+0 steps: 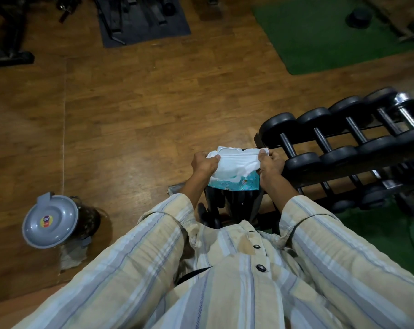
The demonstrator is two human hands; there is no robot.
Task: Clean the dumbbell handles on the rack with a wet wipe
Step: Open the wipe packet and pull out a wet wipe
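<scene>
A white wet wipe [234, 163] is stretched between my two hands at the centre of the head view. My left hand [204, 162] pinches its left edge and my right hand [271, 165] pinches its right edge. Just under the wipe lies the blue wet wipe pack [234, 184], its white flip lid [229, 150] raised behind the wipe. To the right stands the dumbbell rack [260, 138] with several black dumbbells; the nearest dumbbell handle [288, 144] is a short way right of my right hand. What the pack rests on is hidden.
A grey-lidded bin [50, 220] stands on the wooden floor at the lower left. Green mats [320, 36] lie at the upper right, with a loose dumbbell [359, 16] on one. A dark mat [142, 20] with machine frames sits at the top. More dumbbells [372, 198] fill the rack's lower tier.
</scene>
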